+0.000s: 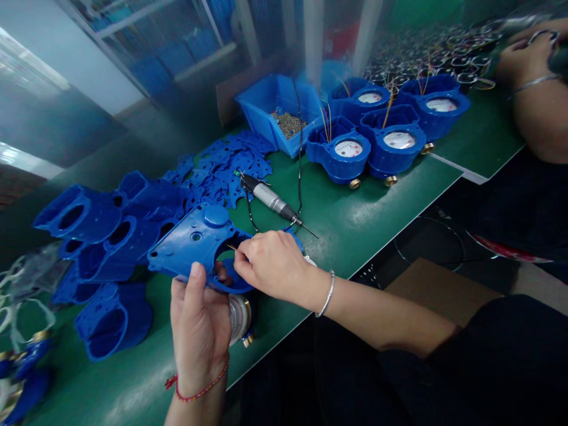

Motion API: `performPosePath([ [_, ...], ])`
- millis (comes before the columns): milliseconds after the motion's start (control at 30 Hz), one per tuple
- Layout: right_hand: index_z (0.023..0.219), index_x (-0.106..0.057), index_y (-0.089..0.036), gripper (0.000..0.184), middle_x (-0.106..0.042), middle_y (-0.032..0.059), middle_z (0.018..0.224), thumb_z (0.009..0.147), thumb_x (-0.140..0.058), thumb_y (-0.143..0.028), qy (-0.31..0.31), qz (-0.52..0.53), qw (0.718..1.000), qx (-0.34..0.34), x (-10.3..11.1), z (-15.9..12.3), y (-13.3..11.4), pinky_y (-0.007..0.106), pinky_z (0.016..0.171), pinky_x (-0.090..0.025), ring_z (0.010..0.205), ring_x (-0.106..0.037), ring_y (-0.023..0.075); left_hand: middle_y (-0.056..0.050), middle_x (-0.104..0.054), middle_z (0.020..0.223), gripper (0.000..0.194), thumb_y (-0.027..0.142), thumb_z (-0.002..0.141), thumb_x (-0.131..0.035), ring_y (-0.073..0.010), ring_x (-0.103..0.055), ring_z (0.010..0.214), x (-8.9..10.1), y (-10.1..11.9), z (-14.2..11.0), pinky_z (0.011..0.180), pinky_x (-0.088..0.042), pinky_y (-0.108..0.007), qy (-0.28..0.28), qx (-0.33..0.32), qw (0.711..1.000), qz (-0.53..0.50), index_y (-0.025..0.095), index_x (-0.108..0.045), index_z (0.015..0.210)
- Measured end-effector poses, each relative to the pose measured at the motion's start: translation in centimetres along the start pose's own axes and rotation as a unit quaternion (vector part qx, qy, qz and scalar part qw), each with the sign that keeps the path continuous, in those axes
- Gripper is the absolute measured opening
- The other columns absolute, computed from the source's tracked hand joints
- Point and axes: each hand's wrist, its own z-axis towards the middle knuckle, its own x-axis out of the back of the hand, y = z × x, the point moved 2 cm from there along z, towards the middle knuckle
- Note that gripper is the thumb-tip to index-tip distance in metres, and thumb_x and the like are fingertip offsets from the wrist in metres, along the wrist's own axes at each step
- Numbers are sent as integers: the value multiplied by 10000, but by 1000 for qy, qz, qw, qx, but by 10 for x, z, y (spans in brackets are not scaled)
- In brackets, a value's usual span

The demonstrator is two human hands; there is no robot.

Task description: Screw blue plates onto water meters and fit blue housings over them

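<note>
My left hand (202,322) grips a blue plastic meter housing (184,245) from below, thumb against its side and fingertips showing through its round opening. At that opening, my right hand (277,263) is closed in a pinch on thin wires (231,247), whose tips stick out past the fingers. Below the housing and partly behind my left hand is a round meter (239,319) with a brass fitting (248,339). Just beyond my hands lies an electric screwdriver (271,200), its bit pointing right.
Empty blue housings (113,322) are piled at left, beside flat blue plates (222,165). A blue bin (261,121) holds small screws (289,125). Several assembled water meters (348,148) with upright wires stand at back right. Another person's hand (532,62) is at far right. The green table's front edge runs diagonally.
</note>
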Motion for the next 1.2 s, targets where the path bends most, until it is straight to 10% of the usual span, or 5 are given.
performPosePath([
  [767,792,-700,-131,252,-707,137,817,884,-473,-188,-19,48,999,-15,-1,2,-1,299,609,-441,735,-674,239,-3,-638,968,326,319,738,-773,-145,-606,872,-5,-6,-20,858,-465,-272,15,-62,996,63,227,-550,958],
  [1033,589,-557,-147,251,-591,-8,553,837,-516,-143,-25,205,975,-82,2,-10,14,208,533,-342,545,-536,94,-28,-590,1055,491,295,695,-802,-165,-592,949,0,-19,-32,881,-464,-278,3,-131,976,175,257,-504,1082],
  [1200,875,-488,-168,86,-597,-38,628,847,-428,-112,-47,339,932,-121,1,-15,21,196,604,-436,607,-597,99,-73,-589,1057,504,320,698,-789,-229,-597,1002,2,-27,-37,874,-489,-348,5,-153,962,225,233,-487,1092],
])
